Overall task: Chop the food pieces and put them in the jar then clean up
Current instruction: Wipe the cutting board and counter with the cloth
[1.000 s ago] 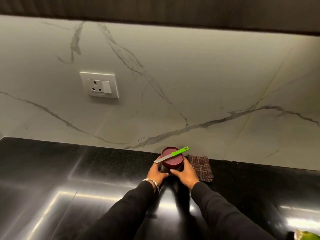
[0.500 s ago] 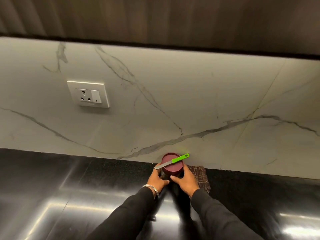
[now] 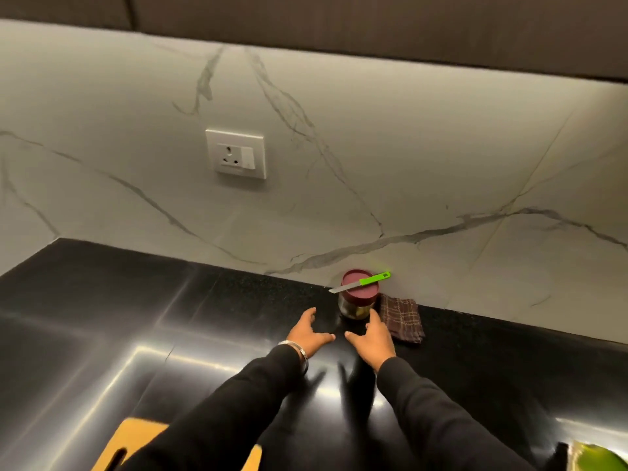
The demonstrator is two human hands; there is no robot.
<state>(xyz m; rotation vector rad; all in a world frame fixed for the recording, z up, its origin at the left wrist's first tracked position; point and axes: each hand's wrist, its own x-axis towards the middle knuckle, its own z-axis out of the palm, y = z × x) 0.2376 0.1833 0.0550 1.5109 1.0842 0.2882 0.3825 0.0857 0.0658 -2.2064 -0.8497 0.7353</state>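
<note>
A glossy black countertop [image 3: 102, 334] fills the lower part of the head view, with bright streaks of light reflected across it. Behind it rises a pale marble backsplash [image 3: 407, 147] crossed by grey veins, and a white wall socket [image 3: 236, 154] with a switch is set into it to the left of centre. A dark band of cabinet [image 3: 339, 22] runs along the top.

The jar [image 3: 356, 304] stands upright at the back of the counter, close to the foot of the backsplash. It is clear-walled with something pale inside and is closed by a maroon lid [image 3: 359, 287]. A knife [image 3: 361, 283] with a bright green handle lies flat across that lid, blade pointing left and overhanging the rim. Just to the right of the jar a dark checked cloth [image 3: 401, 320] lies folded on the counter.

Both arms, in black sleeves, reach forward toward the jar. The left hand [image 3: 307, 331], with a metal bangle [image 3: 295, 351] at its wrist, is spread with fingers extended, near the jar's left side but apart from it. The right hand [image 3: 372, 336] is likewise spread; its fingertips lie just at the jar's lower right, and contact cannot be told. Neither hand holds anything.

At the bottom edge a wooden cutting board [image 3: 136, 440] shows beneath the left sleeve, and a green object [image 3: 598, 457] sits in the lower right corner.
</note>
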